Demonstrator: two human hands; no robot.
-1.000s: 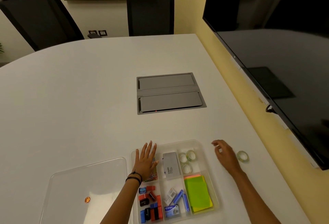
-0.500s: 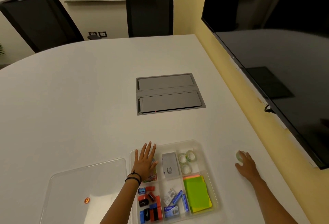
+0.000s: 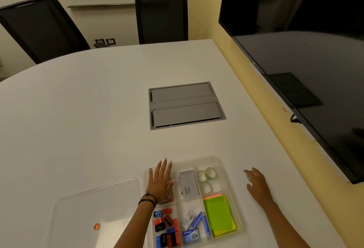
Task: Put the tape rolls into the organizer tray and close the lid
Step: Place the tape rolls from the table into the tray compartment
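The right hand [image 3: 258,185], low at the right of the frame, has closed over the last loose tape roll [image 3: 248,178]. A second ago that roll lay free on the counter [image 3: 88,119] just right of the hand; half a second ago the hand had reached it; now it is curled around it, only a pale green edge showing between thumb and fingers. Whether the roll has left the surface I cannot tell. As I judge it, the pick-up is under way and the carry to the tray comes next.

The left hand [image 3: 160,181] has not moved across these moments: spread flat, fingers together, pressing on the upper left corner of the organizer tray [image 3: 226,171], steadying it.

Three tape rolls [image 3: 206,178] already sit in the tray's upper right compartment, just left of the right hand, with a little room beside them. A grey box [image 3: 187,184] fills the compartment next to it; green sticky notes [image 3: 218,214] lie below, staple boxes [image 3: 194,226] and small red, blue and black clips [image 3: 166,228] toward the lower left.

The clear lid [image 3: 94,208] lies flat on the counter at lower left, just beside the tray, bearing a small orange sticker [image 3: 96,226]. Nothing lies between the right hand and the tape compartment except the tray's own wall. The left hand, resting over the tray's corner, would have to lift off before the lid goes on. A grey cable hatch [image 3: 187,106], two black chairs [image 3: 161,19] and a dark wall screen [image 3: 305,60] are well apart.
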